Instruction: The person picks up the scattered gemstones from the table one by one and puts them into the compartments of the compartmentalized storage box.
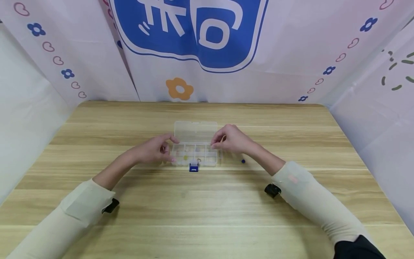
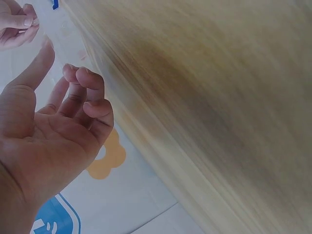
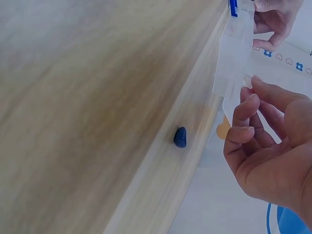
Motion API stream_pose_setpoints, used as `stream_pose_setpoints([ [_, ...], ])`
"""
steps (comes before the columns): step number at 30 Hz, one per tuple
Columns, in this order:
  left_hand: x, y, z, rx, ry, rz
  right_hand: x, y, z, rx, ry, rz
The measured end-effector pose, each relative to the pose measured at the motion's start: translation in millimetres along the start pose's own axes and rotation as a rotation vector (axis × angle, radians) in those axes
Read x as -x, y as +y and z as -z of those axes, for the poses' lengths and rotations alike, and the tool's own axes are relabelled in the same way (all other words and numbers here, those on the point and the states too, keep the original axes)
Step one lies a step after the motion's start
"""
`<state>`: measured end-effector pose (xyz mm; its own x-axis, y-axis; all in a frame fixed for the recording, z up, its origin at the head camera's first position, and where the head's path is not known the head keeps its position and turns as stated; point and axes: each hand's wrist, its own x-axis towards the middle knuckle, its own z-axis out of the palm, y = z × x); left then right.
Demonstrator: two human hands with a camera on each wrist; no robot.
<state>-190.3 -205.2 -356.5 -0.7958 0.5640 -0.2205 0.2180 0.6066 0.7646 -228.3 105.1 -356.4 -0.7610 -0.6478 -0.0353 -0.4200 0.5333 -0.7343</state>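
A clear plastic compartment box (image 1: 211,159) lies on the table with its lid (image 1: 195,132) raised at the back and a blue latch (image 1: 193,167) at the front. Small pieces lie in several compartments, among them a yellow one (image 1: 185,157). My left hand (image 1: 155,149) holds the box's left end, index finger near the hinge and thumb by the front corner. Over the box's back right corner, my right hand (image 1: 231,139) pinches a small translucent piece (image 3: 247,81) between thumb and index finger. Its exact kind I cannot tell.
A small dark blue stone (image 1: 243,161) lies on the wooden table (image 1: 194,208), right of the box and under the right forearm. Behind the table hangs a white printed cloth (image 1: 275,82). Each sleeve carries a black wrist camera, such as the right one (image 1: 272,190).
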Motion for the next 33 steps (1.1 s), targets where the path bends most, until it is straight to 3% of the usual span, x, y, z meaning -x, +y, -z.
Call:
stream_pose_setpoints([
  [9, -0.5, 1.3, -0.7, -0.008, 0.004, 0.001, 4.7, 0, 5, -0.009, 0.031, 0.001],
  [22, -0.2, 3.5, -0.3, -0.010, -0.004, 0.002, 28.1, 14, 21, 0.002, 0.064, -0.018],
  [33, 2.0, 5.0, 0.1, -0.055, 0.013, -0.016, 52.1, 32, 33, 0.054, -0.018, -0.036],
])
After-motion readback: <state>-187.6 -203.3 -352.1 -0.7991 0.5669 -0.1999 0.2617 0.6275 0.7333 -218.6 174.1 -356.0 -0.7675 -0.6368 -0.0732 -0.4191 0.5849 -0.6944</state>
